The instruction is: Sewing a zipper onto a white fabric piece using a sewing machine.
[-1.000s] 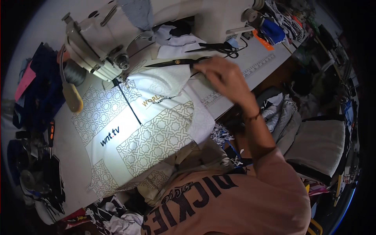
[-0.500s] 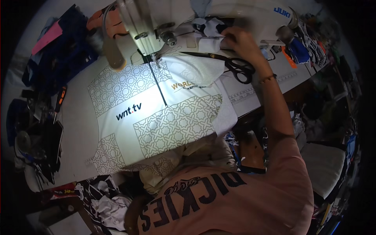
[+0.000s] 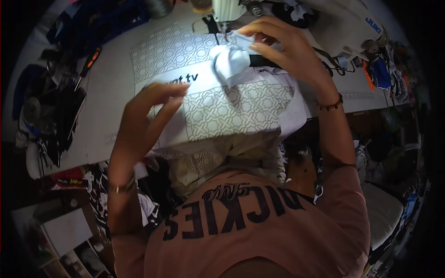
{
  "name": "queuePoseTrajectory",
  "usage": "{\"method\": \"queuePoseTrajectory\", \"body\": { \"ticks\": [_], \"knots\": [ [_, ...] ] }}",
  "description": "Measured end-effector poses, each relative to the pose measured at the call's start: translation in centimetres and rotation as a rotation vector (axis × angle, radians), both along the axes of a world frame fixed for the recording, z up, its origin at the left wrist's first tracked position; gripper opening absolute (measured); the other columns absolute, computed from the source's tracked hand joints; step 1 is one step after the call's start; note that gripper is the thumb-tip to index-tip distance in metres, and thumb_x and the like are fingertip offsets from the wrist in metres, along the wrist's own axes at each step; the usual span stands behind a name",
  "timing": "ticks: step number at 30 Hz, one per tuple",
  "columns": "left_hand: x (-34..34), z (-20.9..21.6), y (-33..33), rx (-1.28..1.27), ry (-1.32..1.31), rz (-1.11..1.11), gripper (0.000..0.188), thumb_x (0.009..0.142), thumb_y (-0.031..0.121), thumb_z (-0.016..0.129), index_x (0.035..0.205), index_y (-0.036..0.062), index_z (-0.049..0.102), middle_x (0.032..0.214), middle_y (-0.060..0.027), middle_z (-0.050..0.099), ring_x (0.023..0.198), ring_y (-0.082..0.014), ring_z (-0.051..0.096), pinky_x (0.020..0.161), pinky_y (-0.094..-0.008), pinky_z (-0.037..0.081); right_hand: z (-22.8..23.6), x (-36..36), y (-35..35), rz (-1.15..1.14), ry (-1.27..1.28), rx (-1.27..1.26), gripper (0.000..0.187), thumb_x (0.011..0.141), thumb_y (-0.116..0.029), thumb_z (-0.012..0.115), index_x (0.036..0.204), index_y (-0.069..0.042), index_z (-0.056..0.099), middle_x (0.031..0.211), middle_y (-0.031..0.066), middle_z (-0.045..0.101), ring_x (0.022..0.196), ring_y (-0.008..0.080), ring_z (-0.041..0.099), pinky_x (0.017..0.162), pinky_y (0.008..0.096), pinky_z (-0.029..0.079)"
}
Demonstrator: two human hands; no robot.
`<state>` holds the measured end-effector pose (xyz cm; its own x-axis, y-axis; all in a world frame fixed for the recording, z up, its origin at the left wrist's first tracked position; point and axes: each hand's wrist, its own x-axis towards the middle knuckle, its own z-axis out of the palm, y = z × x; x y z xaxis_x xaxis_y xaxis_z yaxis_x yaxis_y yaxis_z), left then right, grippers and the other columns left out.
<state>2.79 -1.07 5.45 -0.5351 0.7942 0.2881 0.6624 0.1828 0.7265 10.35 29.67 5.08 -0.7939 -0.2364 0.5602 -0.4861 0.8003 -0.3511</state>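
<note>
white cloth, two pieces of it, and from my distant seat i had eyes on both! the patterned panel (image 3: 232, 113) lay across the table (image 3: 109, 90) under the lamp glare, its near edge drooping over towards six o'clock. the small white cloth (image 3: 232, 65) sat crumpled up at twelve, just short of the presser foot (image 3: 225, 38) of the sewing machine (image 3: 227, 10). the right hand (image 3: 289, 53), at one o'clock, had it pinched between thumb and fingertips. over at ten, the left hand (image 3: 148, 113) was spread loose, nothing between thumb and fingers; whether its tips met the panel, i couldn't tell.

and here was my worry: those right fingertips were terribly near the foot, so a bump there, or a stray start of the machine, could have nipped skin. the scrap was bunched, too, and a hidden fold might have been caught crooked. with the left hand loose, i judged the panel could slide, its drooping edge tugging it towards six. one more snag to fear: the right wrist's bracelet (image 3: 329, 106), out at two o'clock, could have hooked the panel's thin edge.
</note>
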Motion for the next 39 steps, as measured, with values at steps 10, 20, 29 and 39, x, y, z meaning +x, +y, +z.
{"method": "queuePoseTrajectory", "body": {
  "ticks": [10, 20, 29, 39],
  "knots": [
    [-2.1, -4.1, 5.1, 0.0, 0.194, 0.073, 0.031, 0.087, 0.026, 0.065, 0.112, 0.0083, 0.064, 0.096, -0.0066, 0.062, 0.084, -0.0178, 0.06, 0.076, -0.0312, 0.049, -4.4, 5.3, 5.7, -0.443, -0.053, 0.208, 0.03, 0.087, -0.007, 0.06, 0.117, -0.009, 0.062, 0.113, 0.011, 0.057, 0.103, 0.0277, 0.056, 0.087, 0.0348, 0.046],
    [-2.2, -5.0, 4.9, 0.032, 0.014, 0.049, 0.012, 0.087, 0.014, 0.065, 0.089, 0.0028, 0.061, 0.082, -0.002, 0.058, 0.075, -0.011, 0.054, 0.07, -0.0246, 0.044, -3.9, 4.6, 3.8, -0.28, 0.018, 0.084, 0.022, 0.086, -0.006, 0.061, 0.107, -0.005, 0.065, 0.105, 0.0095, 0.059, 0.098, 0.027, 0.056, 0.086, 0.0353, 0.046],
    [-3.6, -3.7, 0.9, 0.31, -0.36, 0.101, 0.012, 0.092, 0.016, 0.059, 0.096, 0.0054, 0.057, 0.083, 0.0033, 0.053, 0.077, -0.0047, 0.048, 0.069, -0.0199, 0.04, -1.4, 4.2, 9.2, -0.775, 0.049, 0.186, 0.022, 0.087, -0.008, 0.06, 0.108, -0.005, 0.064, 0.105, 0.0127, 0.062, 0.092, 0.0296, 0.06, 0.076, 0.0336, 0.049],
    [-7.2, -1.4, 5.7, 0.146, 0.04, -0.288, 0.03, 0.084, 0.015, 0.069, 0.113, 0.012, 0.062, 0.085, 0.0002, 0.059, 0.073, -0.0057, 0.054, 0.068, -0.0202, 0.046, 0.0, 0.6, 1.9, -0.076, -0.264, -0.07, 0.025, 0.094, -0.013, 0.055, 0.115, -0.001, 0.063, 0.11, 0.0075, 0.064, 0.105, 0.0155, 0.058, 0.089, 0.0267, 0.045]
  ]
}}
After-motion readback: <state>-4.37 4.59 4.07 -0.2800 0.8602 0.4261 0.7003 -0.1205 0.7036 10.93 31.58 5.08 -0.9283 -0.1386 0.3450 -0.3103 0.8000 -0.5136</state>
